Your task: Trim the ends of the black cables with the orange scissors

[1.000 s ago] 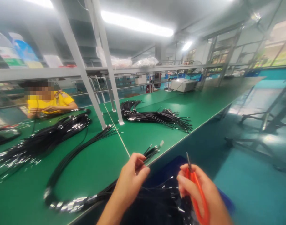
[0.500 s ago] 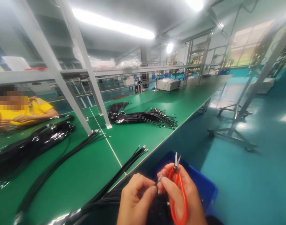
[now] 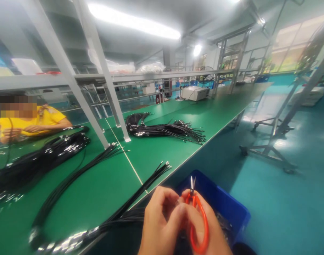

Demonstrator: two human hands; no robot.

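Over the blue bin, my right hand (image 3: pixel 201 219) holds scissors (image 3: pixel 197 216) with orange handles, their short metal blades pointing up and slightly apart. My left hand (image 3: pixel 162 217) meets it, thumb and fingers pinched against the right fingertips. Between them is the end of a thin black cable, mostly hidden by the fingers; only a small pale bit shows. Just left of my hands, a bundle of black cables (image 3: pixel 140 193) with silvery tips lies along the edge of the green table (image 3: pixel 119 187).
A second cable bundle (image 3: pixel 71 177) curves across the table, and another pile (image 3: pixel 164 130) lies farther back. The blue bin (image 3: pixel 231 202) holds dark pieces. Grey shelf posts (image 3: pixel 111 88) rise from the table. A person in yellow (image 3: pixel 49 118) sits at left. A wheeled metal stand (image 3: pixel 273 141) is at right.
My hands have come closer together, so the fingers now cover the cable end. The scissors have shifted slightly left and their blades look less spread. The view has turned slightly.
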